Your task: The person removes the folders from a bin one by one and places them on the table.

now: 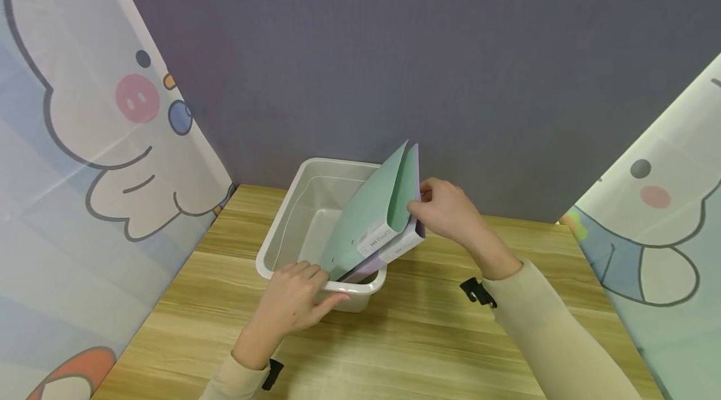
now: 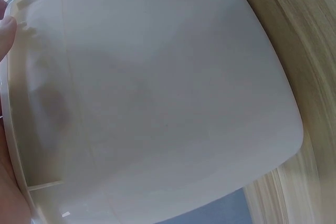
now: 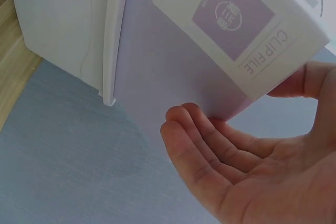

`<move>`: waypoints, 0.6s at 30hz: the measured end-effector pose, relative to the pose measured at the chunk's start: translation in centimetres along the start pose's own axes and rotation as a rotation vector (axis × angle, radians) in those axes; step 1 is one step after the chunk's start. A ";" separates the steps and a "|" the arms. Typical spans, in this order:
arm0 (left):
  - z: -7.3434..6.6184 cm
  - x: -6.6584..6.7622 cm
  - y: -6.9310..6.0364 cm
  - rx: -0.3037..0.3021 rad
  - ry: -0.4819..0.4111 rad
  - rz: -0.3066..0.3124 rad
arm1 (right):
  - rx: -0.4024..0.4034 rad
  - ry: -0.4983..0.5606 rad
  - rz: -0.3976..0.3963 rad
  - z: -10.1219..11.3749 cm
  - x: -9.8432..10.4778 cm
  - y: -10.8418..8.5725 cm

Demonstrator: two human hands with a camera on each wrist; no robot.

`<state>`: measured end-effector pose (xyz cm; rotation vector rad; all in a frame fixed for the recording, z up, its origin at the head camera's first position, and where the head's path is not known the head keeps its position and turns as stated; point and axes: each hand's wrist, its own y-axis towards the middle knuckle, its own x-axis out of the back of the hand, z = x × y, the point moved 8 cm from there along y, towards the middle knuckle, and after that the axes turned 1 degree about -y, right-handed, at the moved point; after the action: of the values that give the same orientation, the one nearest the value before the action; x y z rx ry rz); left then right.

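Note:
A light grey plastic basin (image 1: 301, 206) stands on the wooden table. My left hand (image 1: 293, 300) grips its near rim, fingers over the edge and thumb along the outside. Most of the left wrist view is the basin's outer wall (image 2: 163, 93), with part of that hand at the left edge. A green file folder (image 1: 360, 215) and a purple clip file (image 3: 163, 66) lean side by side in the basin, tilted, their upper ends above the rim. My right hand (image 1: 453, 212) pinches the purple file by its upper right edge, thumb on one side and fingers on the other.
The table (image 1: 450, 325) extends in front and to both sides of the basin. A dark grey panel (image 1: 428, 62) rises behind it. Cartoon-printed curtains hang at the left (image 1: 73, 137) and right (image 1: 664, 218).

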<state>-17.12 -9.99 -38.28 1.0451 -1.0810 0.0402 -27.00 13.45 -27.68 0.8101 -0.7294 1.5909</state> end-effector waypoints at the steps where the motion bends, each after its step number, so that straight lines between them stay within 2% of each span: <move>1: 0.0 0.0 0.0 -0.004 0.001 -0.005 | -0.002 0.007 0.004 0.0 -0.1 0.0; 11: -0.2 0.3 0.2 -0.003 -0.002 -0.026 | -0.046 0.004 -0.005 -0.2 -0.3 0.1; 18: -0.1 0.1 0.1 0.007 -0.004 -0.008 | -0.077 0.054 0.012 -0.7 -0.7 0.6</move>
<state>-17.07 -9.86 -38.17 1.0560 -1.0806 0.0351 -27.57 13.59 -28.67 0.7052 -0.7526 1.5796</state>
